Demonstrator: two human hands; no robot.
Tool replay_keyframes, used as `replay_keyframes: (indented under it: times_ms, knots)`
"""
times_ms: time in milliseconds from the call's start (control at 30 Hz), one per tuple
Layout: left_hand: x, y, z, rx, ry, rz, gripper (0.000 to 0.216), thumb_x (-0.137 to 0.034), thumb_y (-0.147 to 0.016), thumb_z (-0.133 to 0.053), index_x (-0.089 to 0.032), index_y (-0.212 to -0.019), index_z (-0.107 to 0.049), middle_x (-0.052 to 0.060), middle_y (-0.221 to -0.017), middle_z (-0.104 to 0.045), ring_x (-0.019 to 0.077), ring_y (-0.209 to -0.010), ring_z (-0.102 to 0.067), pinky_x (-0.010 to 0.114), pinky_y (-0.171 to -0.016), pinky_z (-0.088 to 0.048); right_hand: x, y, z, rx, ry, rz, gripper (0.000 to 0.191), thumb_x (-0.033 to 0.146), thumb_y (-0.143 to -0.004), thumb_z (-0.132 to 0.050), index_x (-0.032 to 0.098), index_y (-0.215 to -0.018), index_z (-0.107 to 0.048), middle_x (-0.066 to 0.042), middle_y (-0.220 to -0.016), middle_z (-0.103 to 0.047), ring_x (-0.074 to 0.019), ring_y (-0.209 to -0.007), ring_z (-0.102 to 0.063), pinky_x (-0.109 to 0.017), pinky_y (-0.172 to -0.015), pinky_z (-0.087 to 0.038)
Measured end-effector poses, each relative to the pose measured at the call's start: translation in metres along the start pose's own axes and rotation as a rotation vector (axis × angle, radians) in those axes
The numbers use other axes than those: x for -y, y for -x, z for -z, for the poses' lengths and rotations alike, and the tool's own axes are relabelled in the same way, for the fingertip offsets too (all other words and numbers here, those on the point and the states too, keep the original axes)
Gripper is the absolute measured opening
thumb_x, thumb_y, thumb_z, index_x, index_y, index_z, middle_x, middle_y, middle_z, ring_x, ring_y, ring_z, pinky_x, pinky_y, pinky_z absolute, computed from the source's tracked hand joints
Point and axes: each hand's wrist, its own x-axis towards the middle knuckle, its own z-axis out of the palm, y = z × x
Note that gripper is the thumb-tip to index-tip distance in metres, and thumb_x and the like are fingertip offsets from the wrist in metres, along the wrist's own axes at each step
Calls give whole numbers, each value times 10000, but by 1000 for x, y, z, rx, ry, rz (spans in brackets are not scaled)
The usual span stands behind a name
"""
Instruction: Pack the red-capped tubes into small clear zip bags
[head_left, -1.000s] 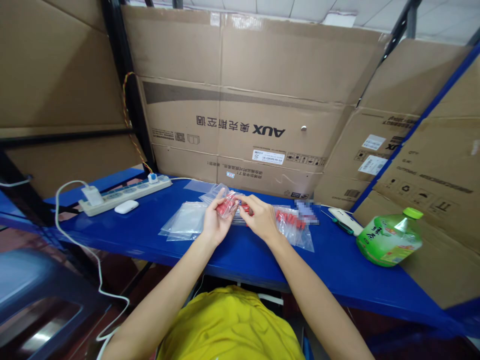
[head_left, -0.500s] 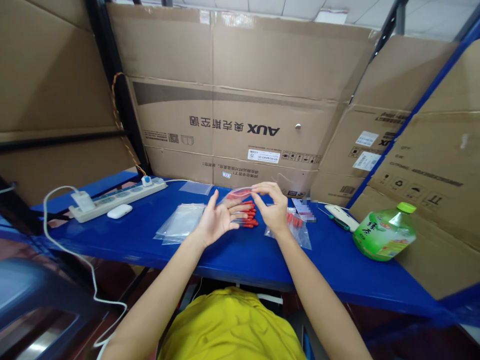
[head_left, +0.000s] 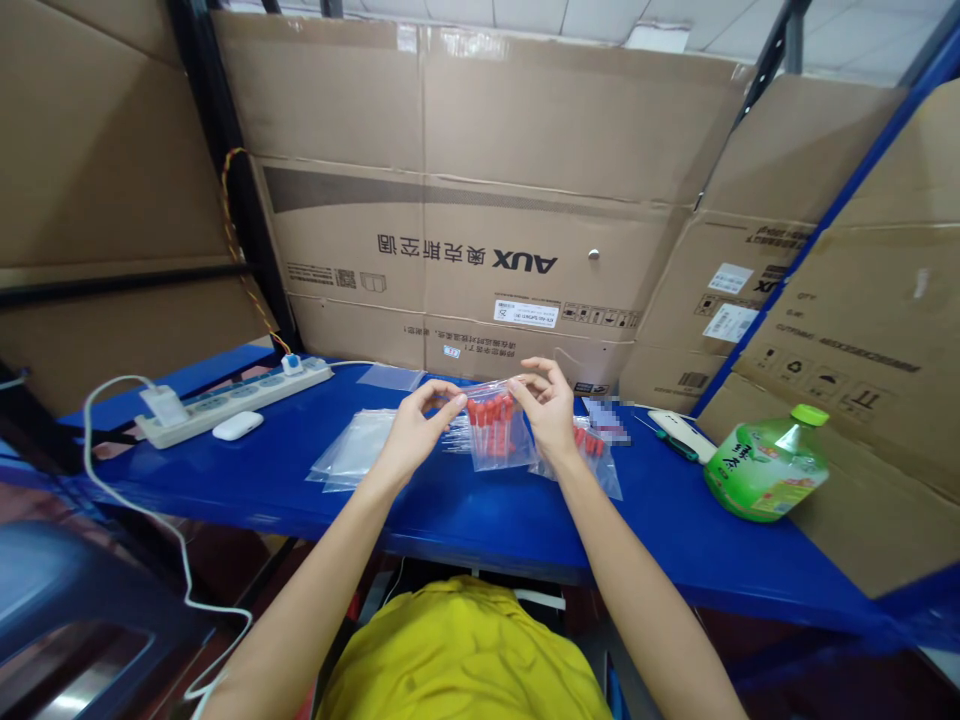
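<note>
A clear plastic bag [head_left: 510,457] hangs upright between my hands, above the blue table. Thin red-ended pieces [head_left: 491,410] with pale shafts show through its upper part; their exact kind is too small to tell. My left hand [head_left: 421,420] pinches the bag's upper left corner between thumb and fingers. At the upper right edge, my right hand [head_left: 546,408] is closed on it too. Behind the bag lies a pile of similar pieces, its silvery shafts [head_left: 454,437] sticking out leftward, its red ends seen only through the plastic.
Left of the pile is a stack of clear bags [head_left: 352,450], with another flat bag [head_left: 391,377] behind. Filled bags [head_left: 592,462] lie right. A power strip [head_left: 240,398], white case [head_left: 238,426], green-handled tool [head_left: 676,445] and green bottle [head_left: 766,465] stand around. Cardboard [head_left: 480,120] walls the back.
My left hand has turned from open, palm up, to pinching the bag's left corner. The bag has swung down from a slanted position and now hangs upright between both hands.
</note>
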Motion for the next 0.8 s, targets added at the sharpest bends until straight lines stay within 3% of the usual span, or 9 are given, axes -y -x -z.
replay_keyframes:
  times_ms: [133, 267, 467, 600, 800]
  knots:
    - [7, -3, 0, -65, 43, -11, 264, -448, -829, -820, -193, -824, -752, 32, -855, -717, 184, -821, -624, 264, -754, -490, 1, 1, -2, 51, -33, -28, 489, 488, -797, -835, 254, -1141, -579, -1, -856, -736, -168, -766, -698, -267, -667, -562]
    - [3, -1, 1, -120, 31, -66, 225, -411, -871, -783, -190, -847, -746, 22, -852, -719, 175, -817, -622, 263, -803, -474, 7, 4, -3, 188, -41, -46, 422, 468, -801, -839, 234, -1101, -658, -5, -835, -749, -169, -771, -708, -283, -709, -570]
    - [-6, 4, 0, -33, -85, -201, 209, -384, -911, -738, -196, -819, -736, 33, -836, -704, 181, -773, -613, 269, -778, -475, 13, 14, -9, 399, -4, -89, 337, 476, -785, -862, 214, -969, -757, -33, -933, -777, -193, -837, -724, -328, -798, -590]
    - [-12, 7, -3, 2, -132, -230, 194, -359, -915, -731, -204, -798, -738, 36, -831, -707, 188, -779, -617, 274, -791, -476, 13, 16, -11, 403, 35, -90, 296, 483, -814, -832, 203, -871, -757, -19, -816, -758, -176, -707, -689, -312, -703, -562]
    - [-11, 7, -4, 53, -49, -120, 158, -350, -851, -804, -202, -808, -770, 43, -852, -730, 197, -791, -626, 274, -778, -491, 12, 14, -10, 373, 61, -39, 269, 463, -824, -810, 201, -818, -746, -21, -807, -754, -179, -741, -686, -314, -742, -552]
